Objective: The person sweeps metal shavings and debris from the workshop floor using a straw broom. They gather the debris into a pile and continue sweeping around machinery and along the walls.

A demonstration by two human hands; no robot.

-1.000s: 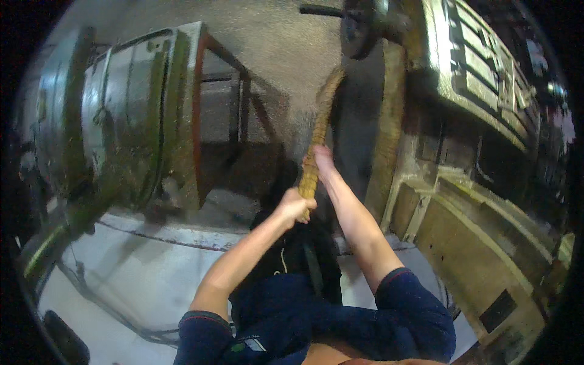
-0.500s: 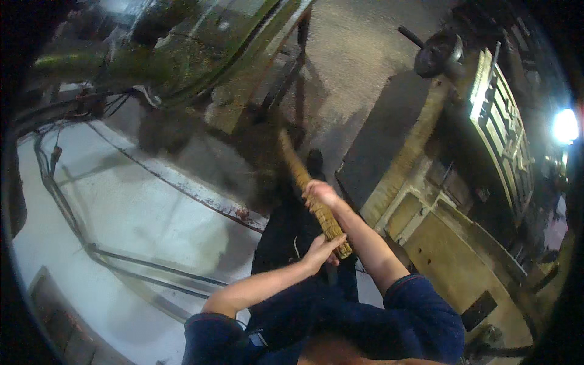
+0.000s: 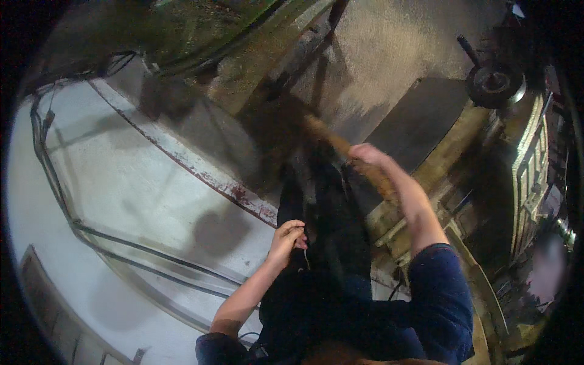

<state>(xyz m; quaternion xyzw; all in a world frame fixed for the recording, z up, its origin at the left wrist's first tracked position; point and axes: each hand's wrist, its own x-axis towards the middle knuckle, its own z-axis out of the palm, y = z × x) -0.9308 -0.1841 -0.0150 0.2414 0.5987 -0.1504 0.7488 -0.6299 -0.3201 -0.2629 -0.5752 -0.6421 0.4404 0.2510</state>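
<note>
A long, yellow-brown stick with a rough, ribbed surface slants across in front of me, blurred by motion. My right hand is closed round it, with the forearm reaching forward on the right. The stick's far end fades into dark shadow near the floor. My left hand is off the stick, close to my dark trousers. Its fingers are curled together, and what they hold, if anything, is hidden. A thin white cord hangs just below those fingers.
On the left lies a large white panel with a rusty edge, crossed by dark hoses. To the right are a dark flat sheet, a small wheel and a pale slatted metal frame. A diagonal beam stands ahead.
My left hand has let go of the stick and drawn back toward my body. The right hand has carried the stick forward and to the right. The view has shifted somewhat.
</note>
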